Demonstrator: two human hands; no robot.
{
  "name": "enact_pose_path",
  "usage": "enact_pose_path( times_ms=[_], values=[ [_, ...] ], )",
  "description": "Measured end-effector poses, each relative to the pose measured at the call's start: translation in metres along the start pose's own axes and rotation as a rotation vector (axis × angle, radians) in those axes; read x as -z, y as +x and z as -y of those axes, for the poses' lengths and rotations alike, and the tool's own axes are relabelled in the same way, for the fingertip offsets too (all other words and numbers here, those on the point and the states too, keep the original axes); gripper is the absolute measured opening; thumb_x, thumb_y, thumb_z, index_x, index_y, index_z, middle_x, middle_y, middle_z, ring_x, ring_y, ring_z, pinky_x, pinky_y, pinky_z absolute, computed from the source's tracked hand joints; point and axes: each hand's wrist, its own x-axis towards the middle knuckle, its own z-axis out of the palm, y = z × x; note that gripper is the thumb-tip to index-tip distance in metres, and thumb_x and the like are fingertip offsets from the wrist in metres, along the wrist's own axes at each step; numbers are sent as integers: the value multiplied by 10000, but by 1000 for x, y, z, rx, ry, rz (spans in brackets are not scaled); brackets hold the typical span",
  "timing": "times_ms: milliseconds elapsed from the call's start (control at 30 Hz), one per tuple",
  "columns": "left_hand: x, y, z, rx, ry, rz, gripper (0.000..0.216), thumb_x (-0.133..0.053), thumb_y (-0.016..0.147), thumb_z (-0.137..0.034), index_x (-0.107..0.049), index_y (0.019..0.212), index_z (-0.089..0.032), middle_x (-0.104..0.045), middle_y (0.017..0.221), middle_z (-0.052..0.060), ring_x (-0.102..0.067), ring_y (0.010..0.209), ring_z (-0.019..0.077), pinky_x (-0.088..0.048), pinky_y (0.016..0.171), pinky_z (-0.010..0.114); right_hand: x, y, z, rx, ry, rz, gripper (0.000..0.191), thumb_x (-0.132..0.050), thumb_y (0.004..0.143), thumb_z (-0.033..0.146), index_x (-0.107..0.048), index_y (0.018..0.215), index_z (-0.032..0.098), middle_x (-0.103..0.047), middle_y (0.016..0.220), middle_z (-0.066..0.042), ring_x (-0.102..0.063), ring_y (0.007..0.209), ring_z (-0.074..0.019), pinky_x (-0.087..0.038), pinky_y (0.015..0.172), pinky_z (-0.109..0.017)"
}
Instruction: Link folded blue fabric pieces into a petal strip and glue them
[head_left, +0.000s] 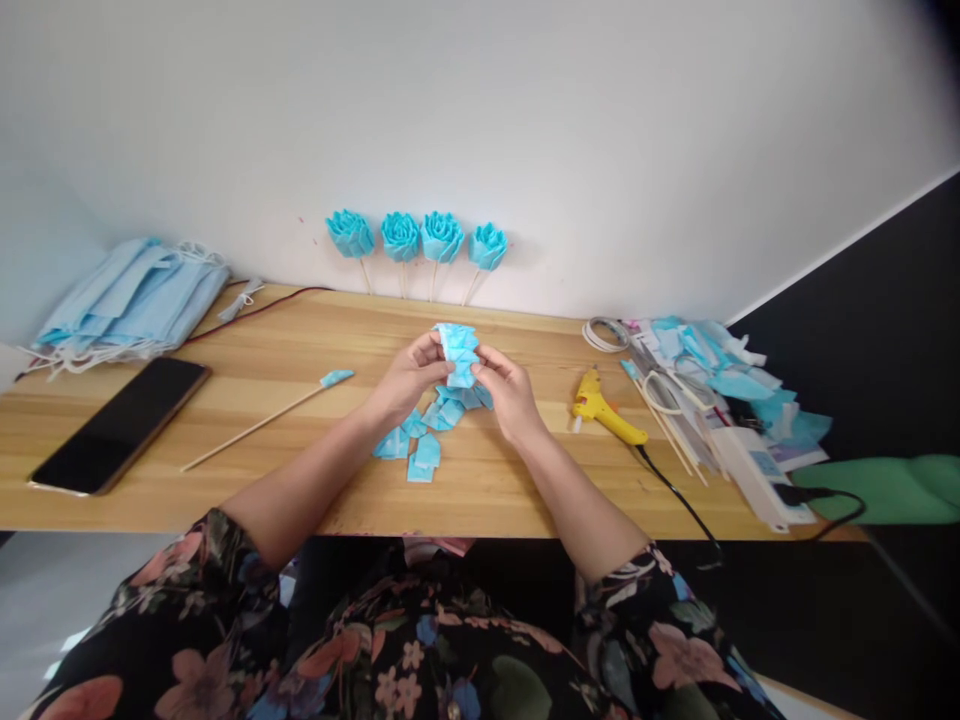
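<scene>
Between my two hands I hold a strip of folded blue mask-fabric pieces [460, 352] above the table. My left hand [416, 372] pinches its left edge, thumb in front. On the other side my right hand [504, 385] grips the right edge between thumb and fingers. Under and in front of the hands lie several loose folded blue pieces [424, 456]. A thin wooden stick [259, 429] with a small blue tip rests to the left of my left hand. Several finished blue fabric roses [442, 238] on sticks lean against the wall behind.
A yellow glue gun [600, 407] with a black cord lies right of my hands. Farther right are scissors [667, 392], a tape roll [606, 334], a white power strip [757, 475] and blue scraps [705, 350]. A phone [120, 425] and stacked face masks [131, 300] occupy the left.
</scene>
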Motion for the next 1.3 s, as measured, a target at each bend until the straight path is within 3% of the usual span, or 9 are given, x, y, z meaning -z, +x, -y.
enact_pose_path(
  times_ms=[133,267,433,667,900,1100,1300],
  values=[
    [2,1,3,-24,14,18,361,-845,694,-269,-666,997,-185,-714,880,26,-623,745,141,-472,678,260,0,-1,-1,20,2,31,336,-726,788,491,-771,1002,236,-783,986,-16,-691,973,-232,-554,915,-370],
    [0,0,4,-42,28,22,316,-837,710,-284,-675,963,-187,-681,824,8,-594,711,127,-466,665,253,-1,-1,-1,8,-30,58,329,-781,742,466,-739,966,229,-749,903,-6,-663,869,-209,-550,826,-344],
    [-3,0,-3,-10,5,-12,248,-754,779,-387,-668,875,-174,-641,748,4,-575,664,126,-478,654,263,-1,-1,-3,29,-22,86,360,-801,725,442,-717,1007,235,-752,970,-23,-663,891,-209,-538,855,-348],
    [0,1,-1,-52,39,-46,272,-784,737,-317,-665,945,-188,-642,756,-6,-590,680,136,-472,652,262,-2,-2,2,29,-34,86,343,-757,770,519,-713,942,226,-719,880,-3,-629,838,-189,-518,791,-313],
    [-3,-2,-1,-75,162,30,275,-768,783,-369,-672,951,-173,-613,716,-18,-561,642,123,-461,641,257,-1,1,-2,41,-50,-10,349,-773,725,509,-589,705,213,-540,659,43,-452,625,-120,-392,610,-267],
    [-2,-2,-4,-67,195,-63,324,-674,869,-459,-604,751,-166,-587,647,-9,-541,627,110,-442,665,248,3,0,-6,93,-146,10,426,-720,783,548,-491,633,222,-427,611,47,-377,611,-121,-334,583,-269],
    [-5,-4,-8,-61,184,-40,330,-718,819,-467,-632,732,-161,-586,622,-14,-532,611,105,-436,656,247,4,4,-6,116,-71,-16,476,-599,852,682,-601,729,222,-596,754,-14,-520,753,-180,-453,729,-310]
  ],
)
